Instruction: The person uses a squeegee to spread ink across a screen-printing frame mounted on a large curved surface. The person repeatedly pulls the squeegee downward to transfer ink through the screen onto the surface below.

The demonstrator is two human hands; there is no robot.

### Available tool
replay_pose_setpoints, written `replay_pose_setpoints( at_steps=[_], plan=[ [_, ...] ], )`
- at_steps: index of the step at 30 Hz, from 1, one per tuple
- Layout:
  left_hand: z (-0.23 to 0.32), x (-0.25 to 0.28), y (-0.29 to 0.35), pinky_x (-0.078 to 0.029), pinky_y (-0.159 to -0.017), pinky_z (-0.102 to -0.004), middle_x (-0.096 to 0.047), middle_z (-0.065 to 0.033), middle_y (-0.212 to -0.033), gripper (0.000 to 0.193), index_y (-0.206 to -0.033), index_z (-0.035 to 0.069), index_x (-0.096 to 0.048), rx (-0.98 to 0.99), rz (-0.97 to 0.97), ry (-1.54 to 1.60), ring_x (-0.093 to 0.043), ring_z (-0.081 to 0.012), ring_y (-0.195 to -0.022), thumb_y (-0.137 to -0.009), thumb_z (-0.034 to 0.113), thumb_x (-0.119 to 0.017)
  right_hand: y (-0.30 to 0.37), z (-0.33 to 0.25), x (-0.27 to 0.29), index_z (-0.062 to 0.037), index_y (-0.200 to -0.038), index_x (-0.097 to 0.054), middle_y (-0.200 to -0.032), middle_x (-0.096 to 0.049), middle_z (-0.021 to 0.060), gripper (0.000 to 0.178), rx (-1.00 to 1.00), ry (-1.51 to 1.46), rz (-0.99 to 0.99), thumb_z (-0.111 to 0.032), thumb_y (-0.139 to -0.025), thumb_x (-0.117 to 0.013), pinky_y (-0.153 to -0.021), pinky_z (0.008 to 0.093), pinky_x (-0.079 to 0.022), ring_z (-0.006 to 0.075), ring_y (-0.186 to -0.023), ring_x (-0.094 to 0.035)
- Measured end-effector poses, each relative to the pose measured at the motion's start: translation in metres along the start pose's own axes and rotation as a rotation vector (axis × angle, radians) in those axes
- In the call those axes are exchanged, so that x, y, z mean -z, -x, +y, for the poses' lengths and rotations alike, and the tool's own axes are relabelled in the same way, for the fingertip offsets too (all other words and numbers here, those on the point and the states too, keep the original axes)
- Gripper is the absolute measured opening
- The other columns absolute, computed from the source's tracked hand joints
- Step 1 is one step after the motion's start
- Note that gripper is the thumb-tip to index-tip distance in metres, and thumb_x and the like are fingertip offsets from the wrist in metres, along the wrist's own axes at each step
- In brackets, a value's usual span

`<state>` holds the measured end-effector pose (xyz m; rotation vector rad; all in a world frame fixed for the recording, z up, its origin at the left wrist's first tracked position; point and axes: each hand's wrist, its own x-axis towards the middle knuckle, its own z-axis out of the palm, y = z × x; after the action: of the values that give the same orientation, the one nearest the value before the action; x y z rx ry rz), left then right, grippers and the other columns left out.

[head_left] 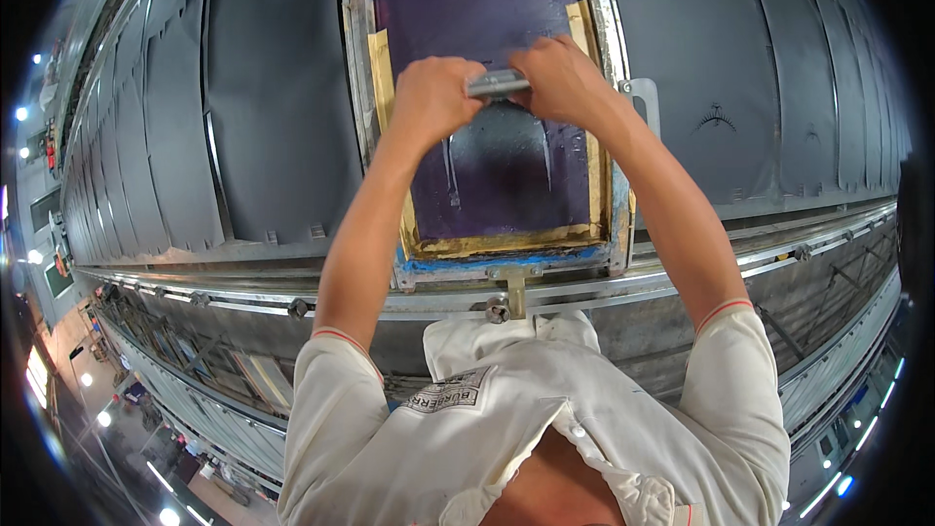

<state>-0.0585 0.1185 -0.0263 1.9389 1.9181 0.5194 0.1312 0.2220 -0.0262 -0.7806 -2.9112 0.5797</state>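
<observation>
Both my hands grip a grey metal squeegee (498,84) held crosswise over a screen-printing frame. My left hand (436,95) is closed around its left end, and my right hand (565,80) wraps its right end. Under the squeegee lies the dark purple mesh (458,0) of the screen. A wet, shiny patch of dark ink (500,151) spreads on the mesh on my side of the squeegee, with streaks at its edges. The metal screen frame (358,58) has yellowish tape (381,58) along its inner sides. My fingers hide much of the squeegee.
Dark sheets (278,88) lie side by side along the long table to the left. On the right, a dark sheet carries a small printed arc (716,118). A metal rail (701,278) runs along the near edge, and a bracket (516,292) joins the frame there. A pale handle (647,107) sticks out at the frame's right.
</observation>
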Motion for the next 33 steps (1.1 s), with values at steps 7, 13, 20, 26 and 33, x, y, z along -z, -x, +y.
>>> replay_pose_setpoints(
  at_steps=[7, 13, 20, 26, 33],
  plan=[
    [0.036, -0.04, 0.122, -0.052, -0.076, -0.0424, -0.072, -0.0048, -0.091, 0.028, -0.096, 0.013, -0.074, -0.047, -0.018, 0.082, -0.068, -0.0319, -0.086, -0.069, 0.01, -0.08, 0.104, -0.06, -0.042, -0.0078, -0.087, -0.069, -0.083, -0.067, 0.0113, 0.028, 0.068, -0.078, 0.056, -0.007, -0.062, -0.083, -0.095, 0.0426, -0.048, 0.0306, -0.093, -0.066],
    [-0.002, -0.002, 0.032, -0.049, -0.082, -0.0422, -0.072, -0.0067, -0.088, 0.021, -0.092, 0.014, -0.074, -0.077, -0.005, -0.07, -0.069, -0.0296, -0.086, -0.073, 0.02, -0.081, 0.021, -0.026, -0.009, -0.0071, -0.089, -0.072, -0.083, -0.071, 0.0149, 0.023, -0.014, 0.042, -0.029, -0.017, -0.074, -0.086, -0.088, 0.0467, -0.051, 0.035, -0.086, -0.069],
    [-0.018, 0.012, -0.021, -0.043, -0.084, -0.0418, -0.072, -0.0069, -0.075, 0.012, -0.08, 0.015, -0.072, -0.001, -0.045, -0.048, -0.068, -0.0288, -0.079, -0.076, 0.024, -0.08, -0.03, 0.008, 0.005, -0.0042, -0.088, -0.07, -0.082, -0.071, 0.0186, 0.025, -0.012, -0.02, -0.03, -0.02, -0.077, -0.084, -0.078, 0.0496, -0.054, 0.0424, -0.084, -0.068],
    [0.008, -0.019, 0.05, -0.041, -0.081, -0.0423, -0.071, -0.0066, -0.082, 0.011, -0.083, 0.016, -0.072, -0.075, -0.048, -0.13, -0.066, -0.0293, -0.079, -0.076, 0.021, -0.08, 0.037, -0.032, -0.017, -0.0075, -0.088, -0.07, -0.086, -0.072, 0.0155, 0.02, -0.025, 0.049, -0.111, -0.01, -0.073, -0.083, -0.084, 0.0474, -0.052, 0.0363, -0.089, -0.068],
    [0.037, -0.058, 0.134, -0.042, -0.082, -0.0383, -0.073, -0.0008, -0.092, 0.027, -0.096, 0.016, -0.074, -0.146, 0.124, -0.088, -0.066, -0.0211, -0.081, -0.07, 0.013, -0.08, 0.122, -0.071, -0.055, -0.0083, -0.095, -0.071, -0.085, -0.07, 0.0119, 0.031, 0.042, -0.052, 0.158, -0.006, -0.066, -0.082, -0.09, 0.044, -0.048, 0.0321, -0.092, -0.066]
  ],
)
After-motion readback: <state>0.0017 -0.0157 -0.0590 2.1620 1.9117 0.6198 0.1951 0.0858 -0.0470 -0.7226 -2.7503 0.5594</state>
